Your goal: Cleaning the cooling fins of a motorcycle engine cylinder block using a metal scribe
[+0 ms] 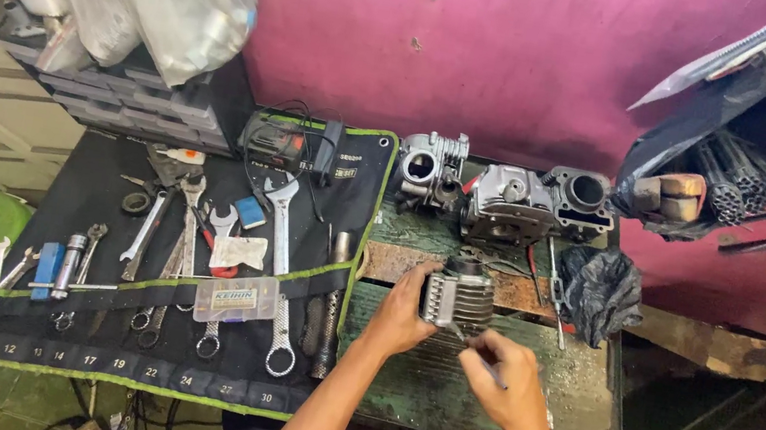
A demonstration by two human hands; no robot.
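Note:
My left hand (398,316) grips the left side of a finned metal engine cylinder (458,299) standing on the worn green workbench (417,392). Just below and to the right of the cylinder, my right hand (504,385) pinches a thin metal tool (469,347). Its tip touches the cylinder's lower front edge.
A black tool roll (87,302) with several wrenches, sockets and a small clear plastic box (236,299) covers the left side. Engine parts (507,198) stand at the back against a pink wall. A black plastic bag (599,290) lies to the right. Metal rods (742,183) stick out at upper right.

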